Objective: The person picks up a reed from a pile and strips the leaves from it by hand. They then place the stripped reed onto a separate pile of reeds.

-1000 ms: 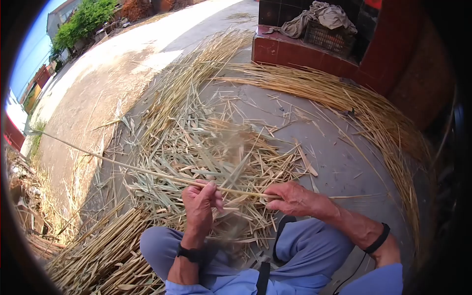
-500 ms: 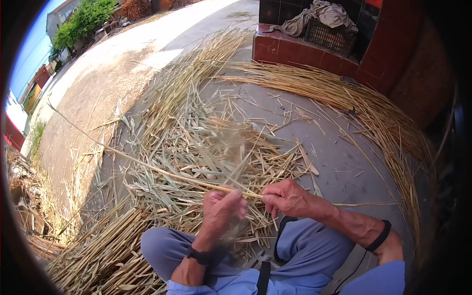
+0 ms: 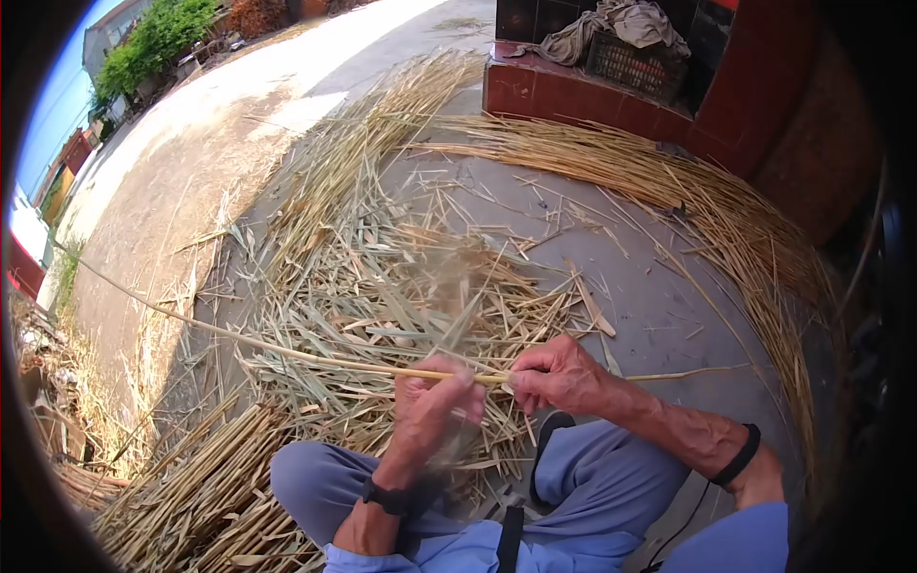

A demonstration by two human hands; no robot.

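Observation:
A long, thin reed stalk [image 3: 287,351] runs across in front of me, from the far left to beyond my right forearm. My left hand [image 3: 432,403] is closed around it, thumb on top, slightly blurred. Close beside it, my right hand [image 3: 559,376] pinches the same stalk between thumb and fingers. Under both hands lies a loose pile of dry leaves and peeled husks [image 3: 363,296]. Part of the stalk is hidden behind my fingers and right wrist.
Cut reed stalks [image 3: 201,487] lie bundled at my lower left. Longer stalks [image 3: 611,162] curve along the right, and another leafy bunch [image 3: 353,162] lies ahead. A red-tiled ledge [image 3: 583,98] holds a plastic crate [image 3: 635,69] with cloth [image 3: 645,24] over it.
The reed stalk has slid leftward and tilted: its left tip is lower and farther out, its right end higher. Both hands stay in nearly the same place, still on it.

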